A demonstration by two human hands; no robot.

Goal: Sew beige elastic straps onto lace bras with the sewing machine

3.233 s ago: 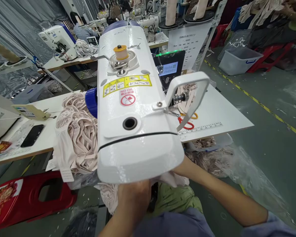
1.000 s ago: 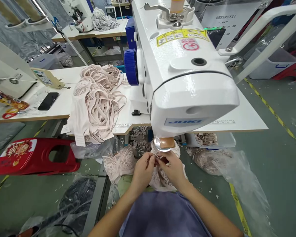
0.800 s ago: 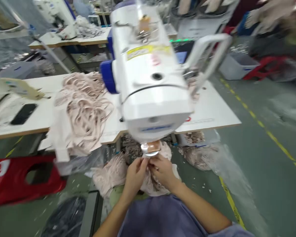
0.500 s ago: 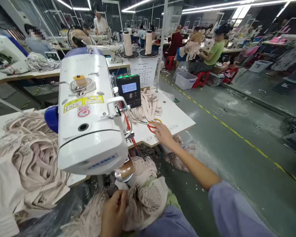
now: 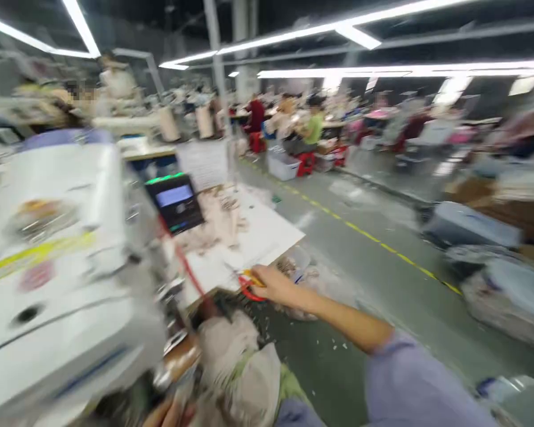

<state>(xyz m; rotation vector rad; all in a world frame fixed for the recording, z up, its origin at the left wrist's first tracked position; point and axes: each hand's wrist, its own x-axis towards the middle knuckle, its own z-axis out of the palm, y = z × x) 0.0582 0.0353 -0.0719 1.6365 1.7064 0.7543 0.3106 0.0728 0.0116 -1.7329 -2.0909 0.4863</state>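
Observation:
My right hand [image 5: 269, 283] is closed on the scissors [image 5: 250, 286], which have red and orange handles, at the front edge of the white sewing table [image 5: 267, 237]. Their blades point left over the tabletop and are blurred. Low in the view my left hand [image 5: 171, 412] is smeared by motion and cut off by the frame, so its grip is unclear. It is beside the beige fabric [image 5: 258, 379] bunched on my lap, just below the arm end of the white sewing machine [image 5: 71, 284]. Beige fabric strips [image 5: 218, 222] lie on the table behind the scissors.
A control panel [image 5: 175, 201] with a lit screen stands by the machine. A bag of fabric pieces [image 5: 311, 276] sits below the table's right edge. Clear bins [image 5: 471, 225] stand at right beyond a yellow floor line [image 5: 360, 231]. Other people work at the back.
My view has swung right and is blurred. My right hand has taken hold of the scissors and drawn them toward the table's front edge. My left hand is now lower in the view.

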